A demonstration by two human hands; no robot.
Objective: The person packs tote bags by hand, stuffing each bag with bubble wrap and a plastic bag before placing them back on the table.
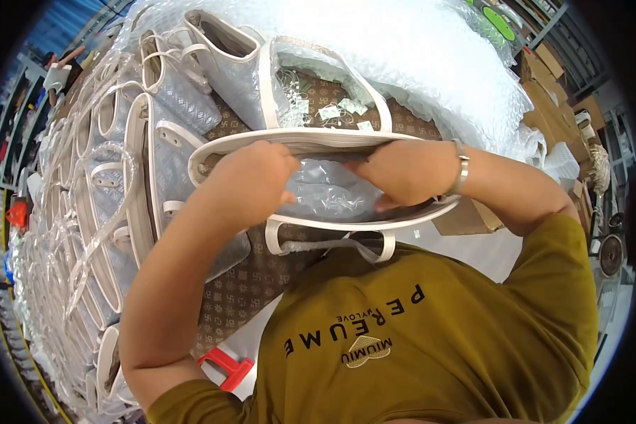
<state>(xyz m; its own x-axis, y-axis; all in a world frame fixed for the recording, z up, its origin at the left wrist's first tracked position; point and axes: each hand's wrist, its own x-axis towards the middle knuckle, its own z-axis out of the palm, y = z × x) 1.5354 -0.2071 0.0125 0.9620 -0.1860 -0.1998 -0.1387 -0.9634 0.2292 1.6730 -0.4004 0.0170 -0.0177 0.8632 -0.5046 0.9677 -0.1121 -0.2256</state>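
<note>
In the middle of the head view a tote bag point(330, 133) with cream trim and cream handles lies open in front of my body. Inside its mouth is crumpled clear plastic filling point(332, 189). My left hand point(256, 181) reaches over the left part of the opening, fingers and thumb curled at the plastic's left side. From the right, my right hand point(415, 172) reaches in, its fingers and thumb around the plastic's right side. Parts of the fingers on both hands are blurred or hidden in the bag. A bracelet point(463, 169) circles my right wrist.
Several similar grey-blue bags point(180, 152) stand packed along the left, some in clear wrap. Bubble wrap point(431, 56) is heaped behind. Small white tags point(330, 112) lie on a brown patterned surface point(237, 304). Cardboard boxes point(544, 106) are at right, a red object point(227, 367) below.
</note>
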